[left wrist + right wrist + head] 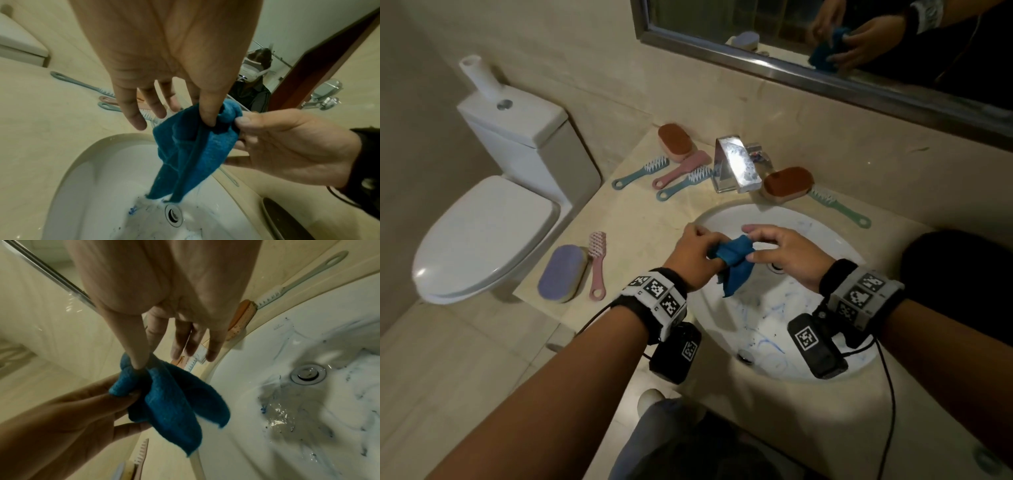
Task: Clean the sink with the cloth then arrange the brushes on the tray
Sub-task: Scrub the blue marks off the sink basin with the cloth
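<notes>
Cloth [732, 262] hangs over the sink [822, 240]; left hand [693, 255] and right hand [787, 257] each pinch its top.

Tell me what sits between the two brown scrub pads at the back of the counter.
The faucet, plus a pink brush and blue brush, between the brown pads, in the head view.

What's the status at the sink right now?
Left hand and right hand both pinch the blue cloth above the sink. Blue marks not yet wiped. Brushes on the counter. Nothing blocking.
</notes>
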Demonstrator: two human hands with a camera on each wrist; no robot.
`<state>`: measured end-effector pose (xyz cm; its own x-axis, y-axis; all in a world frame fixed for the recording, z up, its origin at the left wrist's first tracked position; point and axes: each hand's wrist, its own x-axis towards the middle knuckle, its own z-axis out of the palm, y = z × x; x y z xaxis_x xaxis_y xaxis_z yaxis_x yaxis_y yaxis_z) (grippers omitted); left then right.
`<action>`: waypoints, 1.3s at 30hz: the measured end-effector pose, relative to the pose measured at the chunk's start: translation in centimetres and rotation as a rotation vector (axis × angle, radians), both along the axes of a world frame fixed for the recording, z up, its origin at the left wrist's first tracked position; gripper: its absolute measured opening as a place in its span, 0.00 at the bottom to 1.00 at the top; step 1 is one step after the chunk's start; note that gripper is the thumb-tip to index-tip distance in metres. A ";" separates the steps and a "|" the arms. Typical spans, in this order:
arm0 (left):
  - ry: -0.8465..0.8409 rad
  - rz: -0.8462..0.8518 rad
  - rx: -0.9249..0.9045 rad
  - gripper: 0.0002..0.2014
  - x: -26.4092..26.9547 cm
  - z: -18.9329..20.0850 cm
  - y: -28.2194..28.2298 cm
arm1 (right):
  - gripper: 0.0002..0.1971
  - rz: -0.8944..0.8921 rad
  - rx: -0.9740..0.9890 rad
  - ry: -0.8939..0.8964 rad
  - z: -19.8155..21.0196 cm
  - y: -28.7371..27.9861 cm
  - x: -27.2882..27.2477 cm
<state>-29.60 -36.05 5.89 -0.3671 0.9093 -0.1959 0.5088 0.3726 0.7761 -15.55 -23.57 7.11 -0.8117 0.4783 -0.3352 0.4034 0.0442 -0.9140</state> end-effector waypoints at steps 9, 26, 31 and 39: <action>-0.233 0.061 -0.108 0.09 -0.7 -0.2 -0.5 | 0.19 -0.033 -0.179 0.106 -0.6 -0.1 -1.2; -0.336 0.091 -0.143 0.17 -3.0 -1.3 0.3 | 0.24 0.066 -0.001 -0.126 -4.4 0.5 -2.9; 0.356 -0.126 -0.582 0.53 -6.1 -5.5 0.3 | 0.18 -0.044 0.448 -0.431 -11.5 4.0 -4.3; 0.431 -0.284 -0.694 0.69 -7.7 -9.7 0.6 | 0.10 0.071 0.700 -0.414 -21.2 3.8 -10.1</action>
<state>-37.29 -35.46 -3.78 -0.3139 0.7045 -0.6365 0.8522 0.5046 0.1382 -25.65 -19.78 -14.08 -0.7235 0.6405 -0.2574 0.6775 0.5876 -0.4423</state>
